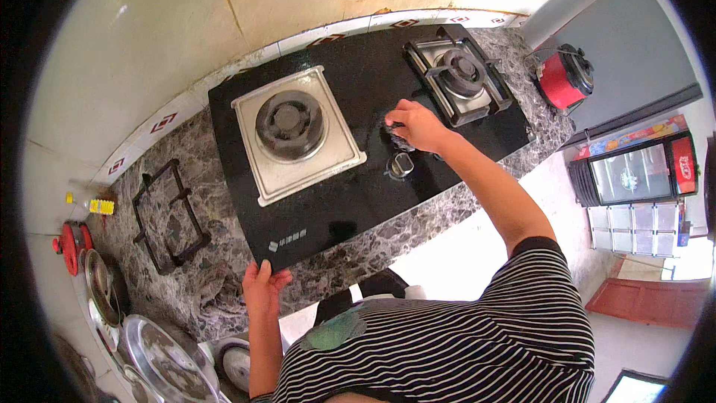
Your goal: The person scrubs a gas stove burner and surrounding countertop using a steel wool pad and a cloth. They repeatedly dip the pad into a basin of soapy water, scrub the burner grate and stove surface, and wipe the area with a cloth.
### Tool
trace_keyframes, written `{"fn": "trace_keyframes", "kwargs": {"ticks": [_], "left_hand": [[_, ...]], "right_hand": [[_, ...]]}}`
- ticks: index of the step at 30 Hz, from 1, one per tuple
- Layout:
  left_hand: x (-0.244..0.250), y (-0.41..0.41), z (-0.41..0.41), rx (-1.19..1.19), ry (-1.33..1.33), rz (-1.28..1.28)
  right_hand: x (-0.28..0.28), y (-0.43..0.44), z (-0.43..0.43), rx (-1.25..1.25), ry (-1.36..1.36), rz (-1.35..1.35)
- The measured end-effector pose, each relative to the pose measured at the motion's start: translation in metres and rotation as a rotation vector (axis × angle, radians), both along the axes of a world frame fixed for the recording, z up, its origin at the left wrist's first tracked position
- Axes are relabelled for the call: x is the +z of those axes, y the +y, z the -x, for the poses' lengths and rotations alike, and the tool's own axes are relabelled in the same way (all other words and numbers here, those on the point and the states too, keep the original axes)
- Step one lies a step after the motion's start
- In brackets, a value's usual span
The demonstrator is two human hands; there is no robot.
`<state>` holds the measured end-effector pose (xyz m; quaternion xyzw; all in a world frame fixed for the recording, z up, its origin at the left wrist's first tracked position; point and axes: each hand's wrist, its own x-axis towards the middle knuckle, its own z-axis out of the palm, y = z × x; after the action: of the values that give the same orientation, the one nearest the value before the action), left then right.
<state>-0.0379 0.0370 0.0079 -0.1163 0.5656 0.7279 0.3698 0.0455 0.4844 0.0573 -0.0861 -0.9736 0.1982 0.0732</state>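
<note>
A black glass gas cooktop (313, 201) with two burners lies before me on the stone counter. My right hand (415, 125) is on the glass between the burners, its fingers closed over a dark scrubber, probably steel wool (401, 142), which is partly hidden. Just in front of it stands a metal control knob (401, 164). My left hand (265, 286) holds the cooktop's front left corner. The left burner (290, 126) sits bare on its square steel drip tray (267, 183). Around the right burner (463, 71) a black pan support (498, 102) is in place.
Left of the cooktop, a loose black pan support (178, 190) lies on the marbled counter (196, 268) near a crumpled cloth (224, 295). Metal pans (162, 355) crowd the lower left. A red cooker (562, 81) stands at the right end. The tiled wall (168, 50) bounds the back.
</note>
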Motion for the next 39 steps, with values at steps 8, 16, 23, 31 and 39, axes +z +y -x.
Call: {"fn": "trace_keyframes", "kwargs": {"ticks": [8, 16, 23, 31, 39], "left_hand": [[0.004, 0.000, 0.000, -0.008, -0.007, -0.016], [0.001, 0.003, 0.001, -0.030, 0.006, -0.046], [0.007, 0.005, 0.001, -0.010, 0.028, 0.011], [0.006, 0.001, -0.002, 0.092, -0.073, 0.001], [0.008, 0.014, -0.018, 0.224, -0.077, -0.116]], "right_hand": [[-0.003, -0.057, -0.083, -0.258, 0.140, -0.018], [-0.019, -0.075, -0.130, -0.426, 0.417, -0.103], [-0.015, -0.066, -0.131, -0.409, 0.364, -0.083], [-0.011, -0.186, -0.054, -0.048, 0.353, 0.104], [-0.017, -0.276, 0.062, 0.405, 0.335, 0.193]]}}
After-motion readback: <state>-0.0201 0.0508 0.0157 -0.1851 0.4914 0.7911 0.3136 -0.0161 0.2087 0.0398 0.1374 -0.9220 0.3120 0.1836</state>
